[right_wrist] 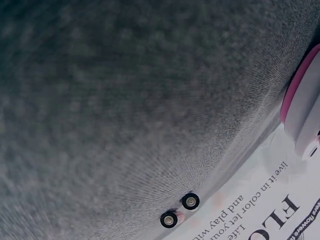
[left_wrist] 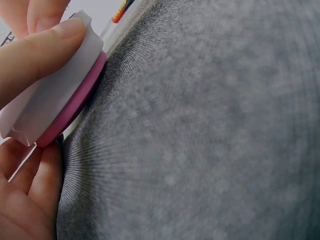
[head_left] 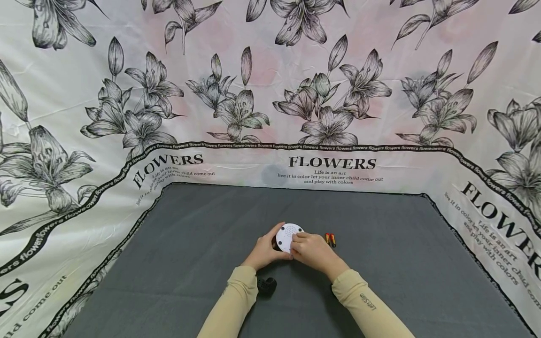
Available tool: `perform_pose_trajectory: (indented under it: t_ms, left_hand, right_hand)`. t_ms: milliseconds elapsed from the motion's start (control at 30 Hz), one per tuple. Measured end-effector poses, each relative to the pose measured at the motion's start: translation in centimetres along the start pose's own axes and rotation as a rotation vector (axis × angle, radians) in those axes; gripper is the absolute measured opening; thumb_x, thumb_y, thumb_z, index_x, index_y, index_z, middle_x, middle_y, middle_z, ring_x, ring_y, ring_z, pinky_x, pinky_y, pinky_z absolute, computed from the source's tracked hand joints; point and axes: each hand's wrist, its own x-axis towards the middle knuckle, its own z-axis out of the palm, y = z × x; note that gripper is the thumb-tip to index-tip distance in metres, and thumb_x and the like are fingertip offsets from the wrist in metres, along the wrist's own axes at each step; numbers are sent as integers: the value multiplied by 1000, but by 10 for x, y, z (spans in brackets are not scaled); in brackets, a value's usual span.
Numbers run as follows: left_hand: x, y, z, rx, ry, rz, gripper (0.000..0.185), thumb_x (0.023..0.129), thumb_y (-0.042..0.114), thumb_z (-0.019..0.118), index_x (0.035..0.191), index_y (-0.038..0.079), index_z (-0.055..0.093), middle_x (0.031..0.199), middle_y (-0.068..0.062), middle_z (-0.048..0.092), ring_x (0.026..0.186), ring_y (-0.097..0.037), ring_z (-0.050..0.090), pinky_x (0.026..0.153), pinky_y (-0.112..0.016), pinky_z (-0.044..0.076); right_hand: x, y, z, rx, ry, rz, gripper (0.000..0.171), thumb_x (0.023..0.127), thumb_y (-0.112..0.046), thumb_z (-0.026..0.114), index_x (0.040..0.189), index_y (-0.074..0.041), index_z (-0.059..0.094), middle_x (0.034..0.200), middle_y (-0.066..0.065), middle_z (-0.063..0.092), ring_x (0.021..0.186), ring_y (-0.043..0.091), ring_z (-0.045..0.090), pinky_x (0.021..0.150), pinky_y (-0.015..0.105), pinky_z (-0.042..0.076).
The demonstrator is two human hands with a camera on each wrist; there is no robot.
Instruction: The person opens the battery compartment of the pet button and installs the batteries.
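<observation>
Both hands grasp the disc [head_left: 288,237], mid-mat [head_left: 169,263], lifted on edge. Left hand [head_left: 265,251] clamps the rim at 8 o'clock, thumb on the white face; right hand [head_left: 310,249] pinches at 4 o'clock. Batteries [head_left: 330,239] lie at 3 o'clock, just beside. My take: steady with left, work the back with right fingertips, keep it low.

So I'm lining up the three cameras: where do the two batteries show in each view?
Head: the two batteries lie side by side on the grey mat, just right of the right hand.
Left wrist: only coloured tips at the top edge.
Right wrist: their ends, bottom centre.
Shared landmark: the white and pink round device.
</observation>
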Motion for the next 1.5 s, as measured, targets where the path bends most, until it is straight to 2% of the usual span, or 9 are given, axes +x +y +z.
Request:
perform_pose_trajectory:
  t_ms: [233, 633, 900, 1067, 1233, 1267, 1467, 1500]
  left_hand:
    - [-1, 2, 0, 29, 5, -21, 96, 68, 30, 84, 147, 16, 30, 129, -5, 50, 105, -12, 53, 83, -27, 46]
    - [0, 10, 1, 5, 14, -56, 93, 69, 25, 83, 146, 15, 32, 126, -9, 52, 102, -16, 53, 82, -32, 46]
    - [2, 7, 2, -12, 17, -68, 92, 69, 25, 84, 145, 17, 34, 126, -5, 52, 102, -14, 53, 83, -29, 46]
    - [3, 7, 2, -5, 13, -57, 92, 69, 27, 83, 145, 15, 33, 125, -7, 52, 101, -15, 53, 83, -32, 47]
    - [2, 8, 2, -8, 20, -58, 91, 69, 26, 83, 145, 16, 34, 123, -6, 53, 100, -14, 54, 82, -31, 46]
    - [0, 14, 1, -14, 21, -57, 90, 70, 23, 83, 144, 14, 34, 123, -8, 53, 100, -16, 54, 82, -33, 47]
    - [1, 13, 2, -16, 32, -73, 89, 70, 21, 83, 144, 14, 34, 127, -9, 51, 103, -18, 53, 84, -35, 46]
    - [3, 7, 4, -11, 34, -77, 90, 69, 22, 83, 144, 16, 34, 127, -7, 51, 103, -16, 53, 85, -34, 46]
  right_hand:
    - [2, 1, 3, 5, 22, -15, 16, 70, -12, 75, 63, -14, 60, 66, -2, 52, 60, 12, 54, 51, 26, 47]
    - [4, 2, 2, 58, -30, 2, 17, 71, -10, 73, 62, -15, 60, 63, -3, 53, 57, 9, 52, 51, 25, 46]
    - [6, 3, -3, 137, -52, 19, 15, 74, -9, 73, 65, -14, 62, 63, -4, 52, 54, 6, 44, 49, 24, 43]
    - [7, 4, -6, 159, -51, 25, 12, 71, -5, 73, 78, -10, 65, 68, -1, 59, 55, 9, 52, 51, 26, 47]
    - [7, 4, -8, 158, -63, 44, 23, 71, -5, 73, 94, -4, 69, 76, 4, 65, 61, 13, 59, 55, 29, 51]
    - [7, 4, -8, 163, -68, 49, 23, 71, -5, 73, 94, -4, 69, 77, 4, 65, 61, 13, 59, 56, 28, 51]
    - [8, 3, -8, 216, -121, 99, 9, 75, -6, 72, 77, -10, 64, 68, -3, 57, 54, 6, 46, 51, 23, 46]
    - [8, 3, -9, 217, -128, 107, 10, 75, -7, 72, 75, -11, 63, 67, -4, 55, 53, 6, 44, 51, 23, 45]
